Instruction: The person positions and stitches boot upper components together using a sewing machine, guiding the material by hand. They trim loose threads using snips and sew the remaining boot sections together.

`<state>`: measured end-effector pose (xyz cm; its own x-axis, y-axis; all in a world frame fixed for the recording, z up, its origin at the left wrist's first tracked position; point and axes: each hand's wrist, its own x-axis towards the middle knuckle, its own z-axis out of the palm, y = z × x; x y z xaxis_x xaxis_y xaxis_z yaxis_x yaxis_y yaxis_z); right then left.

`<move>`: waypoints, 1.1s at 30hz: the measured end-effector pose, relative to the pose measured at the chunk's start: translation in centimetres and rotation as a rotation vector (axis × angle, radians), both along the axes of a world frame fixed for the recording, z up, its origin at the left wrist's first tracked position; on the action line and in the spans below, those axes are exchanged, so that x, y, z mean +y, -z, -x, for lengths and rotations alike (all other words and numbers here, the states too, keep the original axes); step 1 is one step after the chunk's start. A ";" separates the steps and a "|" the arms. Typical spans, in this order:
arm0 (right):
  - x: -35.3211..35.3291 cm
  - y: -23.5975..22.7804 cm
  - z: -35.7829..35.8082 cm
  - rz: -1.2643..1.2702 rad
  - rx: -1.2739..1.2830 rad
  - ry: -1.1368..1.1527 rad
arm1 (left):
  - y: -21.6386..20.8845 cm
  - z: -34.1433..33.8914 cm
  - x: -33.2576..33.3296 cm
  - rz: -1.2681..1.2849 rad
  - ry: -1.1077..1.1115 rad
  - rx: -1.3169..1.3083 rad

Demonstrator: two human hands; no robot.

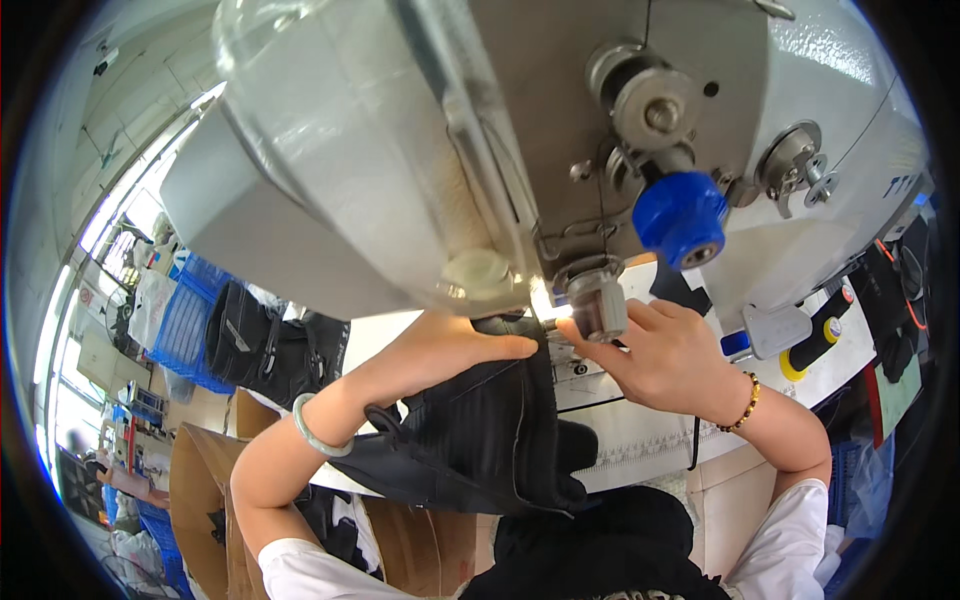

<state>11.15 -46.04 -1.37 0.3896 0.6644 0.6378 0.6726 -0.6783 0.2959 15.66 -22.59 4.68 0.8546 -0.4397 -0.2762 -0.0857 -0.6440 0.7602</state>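
My left hand [450, 345] lies on a black padded fabric piece [470, 430], its thumb on top and the fingers mostly hidden under the machine head. The piece has a raised seam edge and a loop of strap, and hangs over the table's near edge. A sewing machine [560, 120] fills the upper view. Beside its lit needle area, my right hand [665, 355] is bent closed, its thumb tip close to a round metal part [597, 300]. That part hides some of the fingertips, so what they pinch, if anything, does not show.
Black bags or pouches [270, 340] lie on the table's left. Blue crates [190, 315] stand beyond them, and an open cardboard box [210, 500] sits below left. At right are a black thread spool with a yellow base [815, 335] and a blue knob [680, 220].
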 end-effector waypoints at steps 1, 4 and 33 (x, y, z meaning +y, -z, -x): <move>-0.1 0.1 0.0 -0.006 0.012 -0.004 | -0.1 0.1 0.1 -0.018 -0.021 0.037; 0.1 0.4 -0.3 -0.069 0.046 -0.028 | -0.4 0.0 0.4 -0.030 0.023 0.112; 1.5 1.2 -0.4 -0.265 0.126 0.002 | 5.0 -4.5 4.1 0.148 0.443 -0.132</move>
